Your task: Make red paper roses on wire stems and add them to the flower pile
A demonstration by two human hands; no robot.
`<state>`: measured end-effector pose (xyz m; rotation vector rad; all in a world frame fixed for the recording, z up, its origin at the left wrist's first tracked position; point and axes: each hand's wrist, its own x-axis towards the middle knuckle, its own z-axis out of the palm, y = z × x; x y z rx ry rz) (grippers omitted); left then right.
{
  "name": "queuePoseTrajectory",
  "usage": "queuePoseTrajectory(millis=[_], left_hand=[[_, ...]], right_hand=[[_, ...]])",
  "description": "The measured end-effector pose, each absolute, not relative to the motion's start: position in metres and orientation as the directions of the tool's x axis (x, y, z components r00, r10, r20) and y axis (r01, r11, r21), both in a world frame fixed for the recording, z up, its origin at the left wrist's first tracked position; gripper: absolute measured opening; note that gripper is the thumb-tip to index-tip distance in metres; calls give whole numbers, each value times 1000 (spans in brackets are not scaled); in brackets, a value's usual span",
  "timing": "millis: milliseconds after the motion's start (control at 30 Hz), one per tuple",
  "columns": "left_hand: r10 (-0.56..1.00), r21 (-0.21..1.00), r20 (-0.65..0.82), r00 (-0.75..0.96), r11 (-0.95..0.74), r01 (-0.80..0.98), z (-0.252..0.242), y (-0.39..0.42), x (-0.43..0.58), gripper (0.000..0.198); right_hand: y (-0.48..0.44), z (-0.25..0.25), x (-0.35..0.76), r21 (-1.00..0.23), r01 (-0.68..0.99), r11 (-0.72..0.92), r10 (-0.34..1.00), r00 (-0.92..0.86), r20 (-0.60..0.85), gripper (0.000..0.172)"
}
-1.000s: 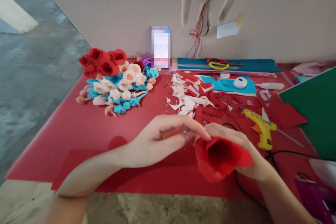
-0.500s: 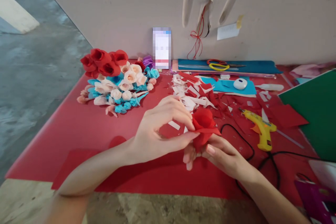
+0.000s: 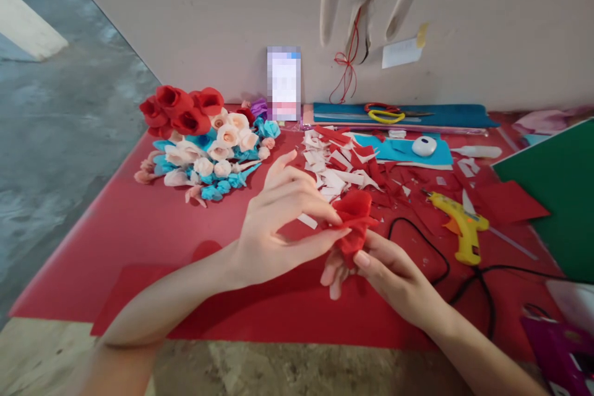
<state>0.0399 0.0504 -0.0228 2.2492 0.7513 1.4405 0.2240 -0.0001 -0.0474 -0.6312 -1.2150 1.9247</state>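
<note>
Between my two hands is a red paper flower (image 3: 354, 213), its petals flared at the top. My left hand (image 3: 278, 223) pinches a petal edge between thumb and fingers from the left side. From below and to the right, my right hand (image 3: 390, 272) grips the flower's narrow base; part of that base is hidden by the fingers. Behind the flower lies a heap of white and red paper scraps (image 3: 338, 173). To the right rests a yellow hot glue gun (image 3: 464, 229) with a glue stick sticking out of its back.
Finished paper flowers (image 3: 204, 142) in red, cream and blue are piled at the back left. A phone (image 3: 284, 83) leans on the wall. Yellow-handled scissors (image 3: 387, 115) lie on blue paper. The glue gun's black cord (image 3: 487, 297) loops at the right, near a green board (image 3: 552, 198).
The red flower has turned and tilted a little in my hands, shifting slightly left. My left fingers have spread more, with the outer ones raised.
</note>
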Motion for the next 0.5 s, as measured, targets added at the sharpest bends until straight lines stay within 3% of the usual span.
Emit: queuePoseTrajectory(millis=[267,500], left_hand=[[578,492,745,333,-813,311,-20,50,41,11],[470,332,797,380,-866,374,-18,50,38,9]], right_hand=[[-4,-49,220,-913,-319,-254,827,-561,-35,17],[-4,-43,216,-932,-265,-246,829,-556,-61,15]])
